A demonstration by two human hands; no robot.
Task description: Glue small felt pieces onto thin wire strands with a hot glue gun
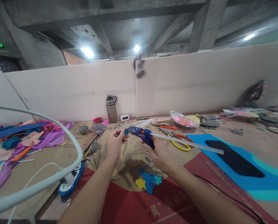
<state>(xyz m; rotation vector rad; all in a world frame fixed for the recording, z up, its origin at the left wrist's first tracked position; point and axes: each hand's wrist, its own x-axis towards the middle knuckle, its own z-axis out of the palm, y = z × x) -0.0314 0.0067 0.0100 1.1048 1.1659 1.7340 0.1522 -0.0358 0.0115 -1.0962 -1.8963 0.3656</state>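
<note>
My right hand (161, 154) is wrapped round the handle of a blue hot glue gun (148, 141). A long translucent glue stick (188, 142) juts out of its back end to the right. The gun's nozzle end points left, close to my left hand (115, 143). That hand is pinched on a small teal piece (126, 132), from which a thin grey cord (125, 149) hangs. Below the hands, blue, yellow and teal cut-out shapes (148, 180) lie beside tangled cord. My fingers partly hide the teal piece.
Yellow-handled scissors (181, 145) and red-handled pliers (169, 127) lie beyond my right hand. A phone (233, 158) rests on blue sheets (265, 180). A power strip (71, 183), a white curved tube (79, 149) and coloured scraps (31, 138) are left. A bottle (111, 110) stands behind.
</note>
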